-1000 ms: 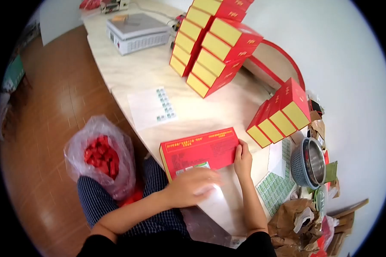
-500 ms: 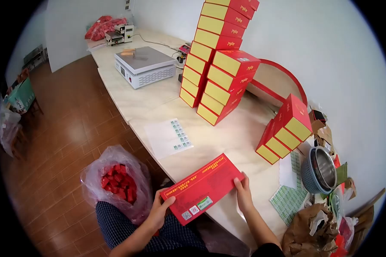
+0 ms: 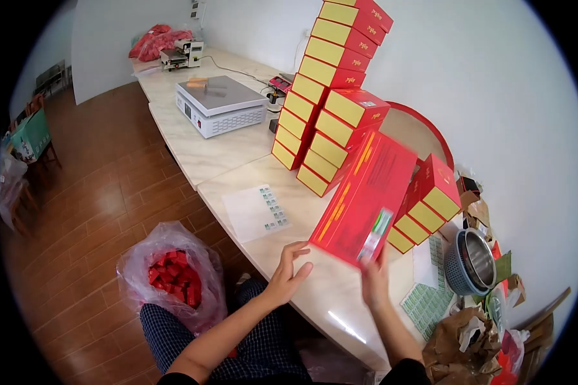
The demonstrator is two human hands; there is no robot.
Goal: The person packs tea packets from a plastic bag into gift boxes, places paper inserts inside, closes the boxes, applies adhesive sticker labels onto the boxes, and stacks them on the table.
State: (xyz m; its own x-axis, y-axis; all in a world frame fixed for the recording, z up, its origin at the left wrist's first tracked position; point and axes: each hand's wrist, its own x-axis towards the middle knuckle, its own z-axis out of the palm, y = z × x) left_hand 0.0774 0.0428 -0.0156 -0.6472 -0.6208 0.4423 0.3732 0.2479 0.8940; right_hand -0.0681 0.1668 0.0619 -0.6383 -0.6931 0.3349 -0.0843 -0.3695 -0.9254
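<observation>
A flat red box [image 3: 366, 199] with yellow print and a green-and-white label is tilted up above the table, its far end in front of the stacks. My right hand [image 3: 374, 279] grips its near end beside the label. Just left of the box's near corner is my left hand [image 3: 288, 273], fingers apart and nothing in it. Beyond the box stand two tall stacks of red and yellow boxes [image 3: 327, 96]. A shorter group of boxes [image 3: 430, 199] stands to the right, partly behind the held box.
A white sheet with green stickers [image 3: 250, 212] lies left of my hands. A white machine with a metal plate [image 3: 221, 106] stands farther back. At right are sticker sheets [image 3: 427, 305], a blue basket [image 3: 459, 266] and brown paper [image 3: 459, 340]. A plastic bag [image 3: 173, 282] with red packets is below left.
The box has risen from the table's front edge toward the stacks, turning more upright in my right hand. My left hand has let go of it and opened.
</observation>
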